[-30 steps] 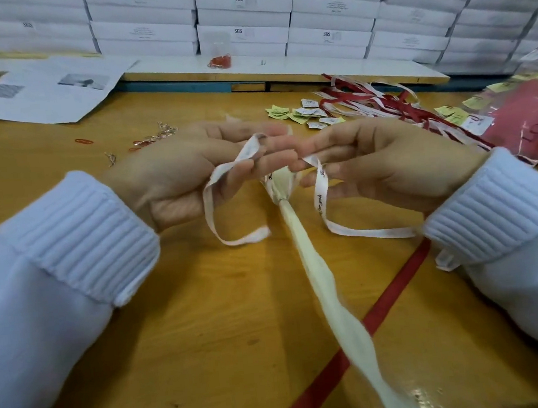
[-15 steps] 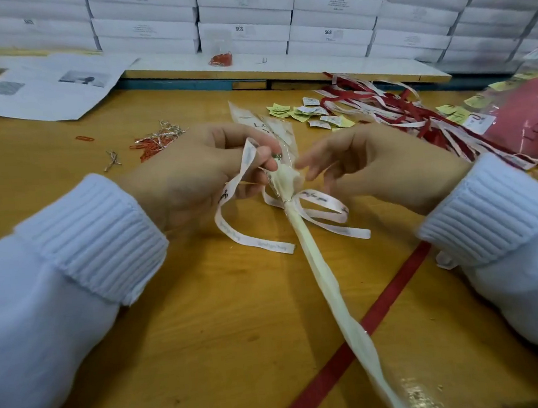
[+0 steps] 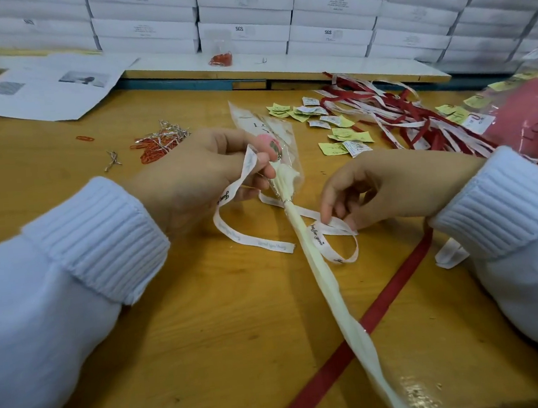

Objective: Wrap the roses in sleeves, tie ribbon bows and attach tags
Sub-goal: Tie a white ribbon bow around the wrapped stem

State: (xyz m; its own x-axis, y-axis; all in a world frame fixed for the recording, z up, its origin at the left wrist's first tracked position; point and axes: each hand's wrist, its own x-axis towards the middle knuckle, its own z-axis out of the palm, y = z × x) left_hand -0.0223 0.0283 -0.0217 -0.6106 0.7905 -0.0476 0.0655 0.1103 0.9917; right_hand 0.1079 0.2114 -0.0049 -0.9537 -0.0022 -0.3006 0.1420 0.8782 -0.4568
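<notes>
The cream-stemmed rose in clear plastic sleeve (image 3: 314,255) is being tied at the middle of the wooden table (image 3: 206,323), its white printed ribbon (image 3: 251,241) being pinched by the left hand (image 3: 193,174) and the right hand (image 3: 389,186); a slack bow is probably being risked by uneven pulling.

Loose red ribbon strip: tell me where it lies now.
Head view, right of centre: the loose red ribbon strip lies flat on the wooden table, running diagonally behind the cream-wrapped rose stem up toward the white cuff of the right hand.

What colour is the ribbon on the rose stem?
The ribbon is white with dark script lettering, clearest in the head view.
</notes>
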